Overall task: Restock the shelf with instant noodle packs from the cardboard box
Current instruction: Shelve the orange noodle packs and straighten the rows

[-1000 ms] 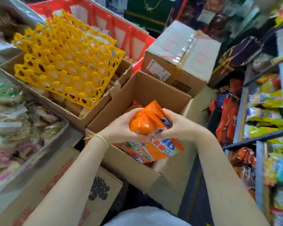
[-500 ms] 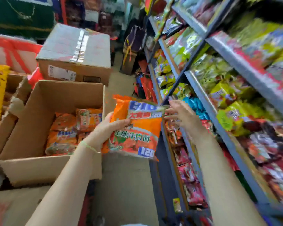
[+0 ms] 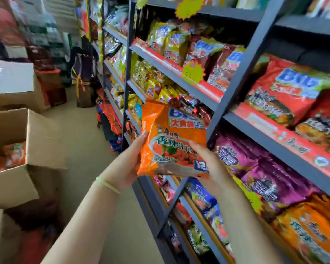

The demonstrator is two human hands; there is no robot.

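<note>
I hold an orange instant noodle pack (image 3: pixel 171 141) upright in front of the dark metal shelf (image 3: pixel 234 80). My left hand (image 3: pixel 128 164) grips its left edge, fingers behind the pack. My right hand (image 3: pixel 210 164) grips its lower right corner, thumb on the front. The open cardboard box (image 3: pixel 38 141) stands at the left, with more orange packs (image 3: pixel 13 155) inside it.
The shelf rows carry red, yellow, purple, blue and orange noodle packs, with yellow star price tags (image 3: pixel 192 72). A closed carton (image 3: pixel 13 82) sits behind the open box. Bags stand at the aisle's far end (image 3: pixel 84 79). Bare floor (image 3: pixel 88 141) lies between box and shelf.
The pack was lifted out of the box and carried right and up to the shelf. My view swung from the box to the shelf. My right hand now grips the pack's lower corner.
</note>
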